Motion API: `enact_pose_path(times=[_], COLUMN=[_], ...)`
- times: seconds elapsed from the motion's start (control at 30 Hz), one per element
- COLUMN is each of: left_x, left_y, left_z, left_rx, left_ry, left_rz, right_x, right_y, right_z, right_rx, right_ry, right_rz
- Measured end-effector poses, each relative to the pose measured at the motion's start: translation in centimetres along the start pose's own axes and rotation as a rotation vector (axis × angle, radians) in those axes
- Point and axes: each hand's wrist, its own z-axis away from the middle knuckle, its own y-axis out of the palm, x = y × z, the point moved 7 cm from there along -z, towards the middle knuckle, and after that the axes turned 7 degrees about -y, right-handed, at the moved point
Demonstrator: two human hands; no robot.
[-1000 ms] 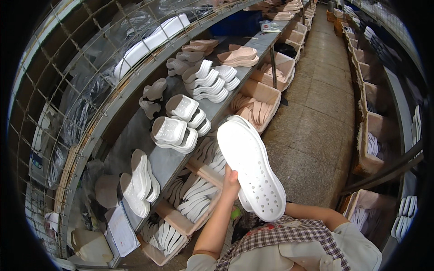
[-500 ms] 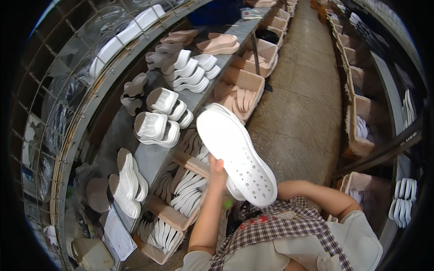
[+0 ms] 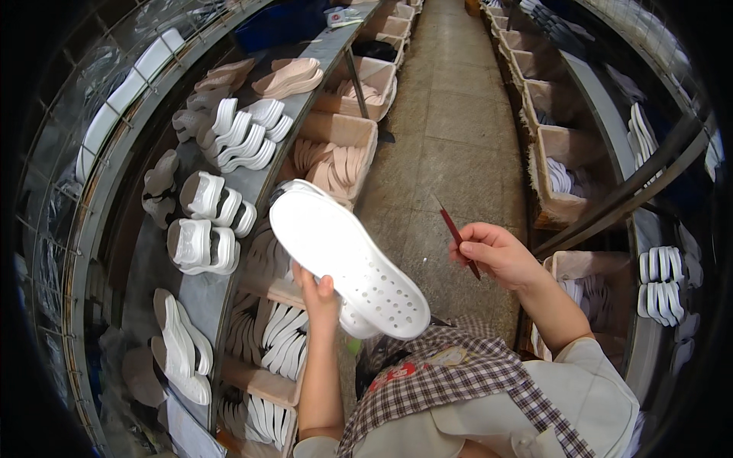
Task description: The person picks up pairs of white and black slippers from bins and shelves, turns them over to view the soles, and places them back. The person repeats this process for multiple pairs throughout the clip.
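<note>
My left hand (image 3: pixel 318 296) is closed round the edge of a white shoe sole (image 3: pixel 324 233), thumb on its near side. The sole is tilted across my front, with one end smooth and the other dotted with small holes. More white sole shows behind it, partly hidden. To the right, over the aisle, my right hand (image 3: pixel 496 253) pinches a slim dark red tool (image 3: pixel 452 226) with a thin, pale pointed tip. The tool is apart from the sole, its tip pointing up and left. Its exact kind I cannot make out.
A grey shelf (image 3: pixel 200 301) on the left carries stacked white soles (image 3: pixel 248 141) and pinkish soles (image 3: pixel 289 78). Bins (image 3: pixel 259 374) of soles stand below it. Across the aisle floor (image 3: pixel 458 114) are more bins (image 3: pixel 561 202) and a slanted dark bar (image 3: pixel 649 179).
My right hand has come out from behind the sole to the right, now showing the dark red tool. The sole and left hand sit further left in view, as the whole scene has shifted left.
</note>
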Motion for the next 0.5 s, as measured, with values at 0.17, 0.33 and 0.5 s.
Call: enact_pose_path(times=[0.17, 0.33, 0.5], left_x=[0.1, 0.0, -0.1], left_y=[-0.4, -0.5, -0.4], left_z=[1.0, 1.1, 1.2], left_rx=[-0.024, -0.033, -0.009], left_ry=[-0.111, -0.111, -0.083], left_rz=[-0.088, -0.096, -0.111], right_x=[-1.2, 0.8, 0.5], right_y=[3.0, 4.7, 8.0], right_z=[0.3, -1.7, -2.4], right_rx=[0.236, 0.068, 0.129], right_ry=[0.199, -0.228, -0.493], right_rz=[0.205, -0.023, 0.314])
